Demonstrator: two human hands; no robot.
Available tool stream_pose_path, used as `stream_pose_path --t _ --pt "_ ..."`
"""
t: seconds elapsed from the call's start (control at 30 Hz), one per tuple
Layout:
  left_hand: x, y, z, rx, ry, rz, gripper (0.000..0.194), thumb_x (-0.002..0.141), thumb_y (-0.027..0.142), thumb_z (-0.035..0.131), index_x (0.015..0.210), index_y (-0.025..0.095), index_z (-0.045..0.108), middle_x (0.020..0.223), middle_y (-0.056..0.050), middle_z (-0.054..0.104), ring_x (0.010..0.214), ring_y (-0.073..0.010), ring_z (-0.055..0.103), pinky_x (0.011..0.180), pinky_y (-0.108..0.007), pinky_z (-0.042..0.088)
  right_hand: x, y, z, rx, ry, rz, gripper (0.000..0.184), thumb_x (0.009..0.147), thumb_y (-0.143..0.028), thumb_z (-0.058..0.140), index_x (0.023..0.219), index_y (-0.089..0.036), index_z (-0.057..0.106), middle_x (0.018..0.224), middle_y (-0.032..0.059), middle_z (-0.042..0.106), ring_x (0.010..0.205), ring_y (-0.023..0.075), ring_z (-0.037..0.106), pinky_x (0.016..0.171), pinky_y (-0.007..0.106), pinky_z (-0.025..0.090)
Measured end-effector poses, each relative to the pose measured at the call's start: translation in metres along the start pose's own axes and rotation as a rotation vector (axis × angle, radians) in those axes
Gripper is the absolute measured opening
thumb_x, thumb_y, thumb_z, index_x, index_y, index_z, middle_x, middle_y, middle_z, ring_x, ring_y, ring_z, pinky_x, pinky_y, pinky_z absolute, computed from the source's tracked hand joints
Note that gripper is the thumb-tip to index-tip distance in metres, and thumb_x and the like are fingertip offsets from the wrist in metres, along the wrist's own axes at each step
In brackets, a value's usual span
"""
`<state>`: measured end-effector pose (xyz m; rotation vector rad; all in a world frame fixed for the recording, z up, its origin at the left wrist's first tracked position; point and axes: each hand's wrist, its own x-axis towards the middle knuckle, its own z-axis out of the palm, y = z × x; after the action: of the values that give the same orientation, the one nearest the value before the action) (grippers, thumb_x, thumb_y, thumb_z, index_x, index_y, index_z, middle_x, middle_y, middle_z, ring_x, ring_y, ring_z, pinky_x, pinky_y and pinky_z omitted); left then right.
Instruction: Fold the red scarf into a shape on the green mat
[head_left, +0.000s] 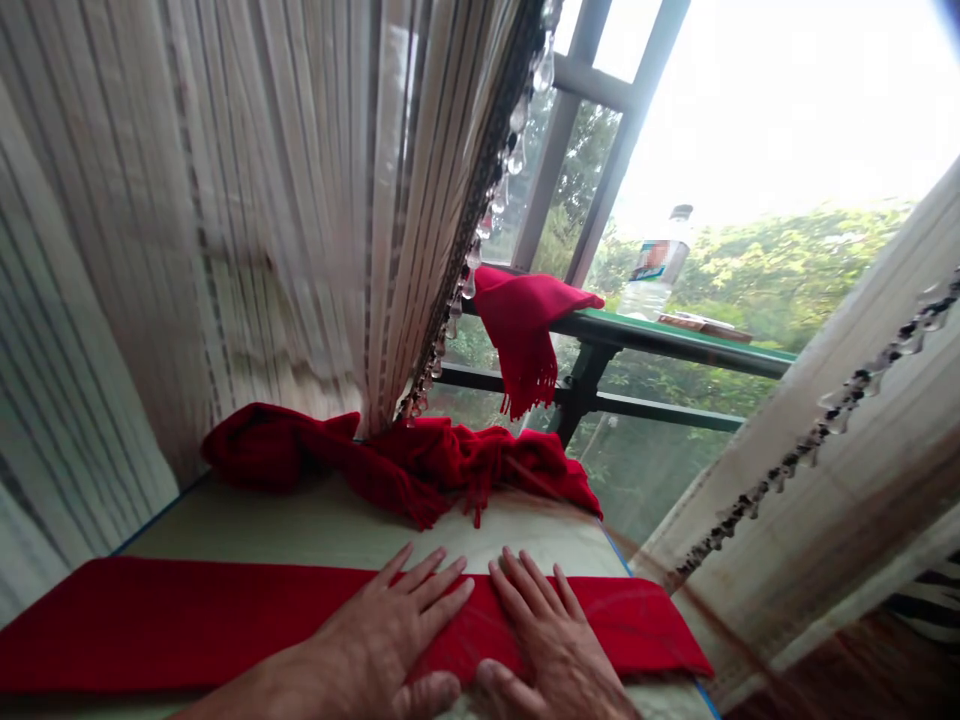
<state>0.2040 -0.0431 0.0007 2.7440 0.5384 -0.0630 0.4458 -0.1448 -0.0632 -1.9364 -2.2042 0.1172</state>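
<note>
A red scarf (225,615) lies folded in a long flat strip across the pale table (300,525). My left hand (390,625) rests flat on its middle with the fingers spread. Just to the right, my right hand (551,635) lies flat on the same scarf, fingers stretched out toward its far edge. The thumbs point toward each other with a small gap between them. Both hands press on the cloth without gripping it. Behind the strip, a crumpled heap of red scarves (450,460) with fringed ends covers the table's far edge.
Sheer striped curtains (300,200) with a beaded trim hang on the left, and another curtain (825,440) on the right. Beyond the table, a red fringed scarf (525,330) drapes over a dark green railing (690,345). A clear plastic bottle (656,270) stands on the railing ledge.
</note>
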Motion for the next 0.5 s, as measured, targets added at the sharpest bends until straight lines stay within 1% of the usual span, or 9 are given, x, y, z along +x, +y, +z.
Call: stream_pose_path --t 0.1,0.17,0.3,0.4,0.5 --pt "-0.001 0.006 -0.006 -0.036 -0.02 -0.024 0.074 0.095 0.051 0.058 0.157 0.023 0.029 0.163 -0.011 0.021 0.151 -0.0376 0.019 0.121 -0.064 0.018 0.001 0.003 0.003 -0.019 0.022 -0.01 0.087 0.086 -0.07 0.055 0.155 -0.038 0.015 0.161 0.0018 0.025 0.148 0.038 0.025 0.117 0.07 0.027" --pt "-0.001 0.005 -0.006 -0.063 -0.016 -0.017 0.075 0.094 0.051 0.059 0.157 0.022 0.03 0.162 -0.012 0.021 0.15 -0.0383 0.019 0.121 -0.065 0.017 0.001 0.003 0.003 -0.023 0.042 -0.016 0.087 0.085 -0.068 0.058 0.155 -0.04 0.013 0.161 0.0006 0.026 0.148 0.038 0.027 0.117 0.069 0.028" --pt "-0.001 0.0 -0.001 -0.099 0.029 0.009 0.077 0.093 0.051 0.063 0.157 0.022 0.031 0.162 -0.013 0.023 0.15 -0.0396 0.02 0.12 -0.067 0.017 0.001 0.004 0.005 -0.02 0.059 -0.025 0.088 0.084 -0.067 0.06 0.154 -0.041 0.012 0.161 0.0007 0.027 0.147 0.038 0.028 0.117 0.068 0.03" --pt "-0.002 -0.001 -0.001 -0.091 0.036 0.026 0.077 0.093 0.05 0.062 0.158 0.022 0.03 0.162 -0.014 0.023 0.15 -0.0398 0.02 0.12 -0.067 0.017 0.001 0.009 0.014 -0.033 0.078 -0.037 0.089 0.084 -0.069 0.058 0.154 -0.041 0.011 0.161 0.0008 0.027 0.147 0.0381 0.029 0.116 0.068 0.031" --pt "-0.004 -0.001 -0.001 -0.076 0.044 0.058 0.077 0.095 0.054 0.06 0.158 0.02 0.031 0.162 -0.016 0.026 0.15 -0.0401 0.021 0.121 -0.067 0.018 0.002 0.021 0.028 -0.076 0.128 -0.048 0.091 0.083 -0.07 0.059 0.152 -0.045 0.005 0.16 -0.0013 0.029 0.144 0.0383 0.034 0.113 0.069 0.036"
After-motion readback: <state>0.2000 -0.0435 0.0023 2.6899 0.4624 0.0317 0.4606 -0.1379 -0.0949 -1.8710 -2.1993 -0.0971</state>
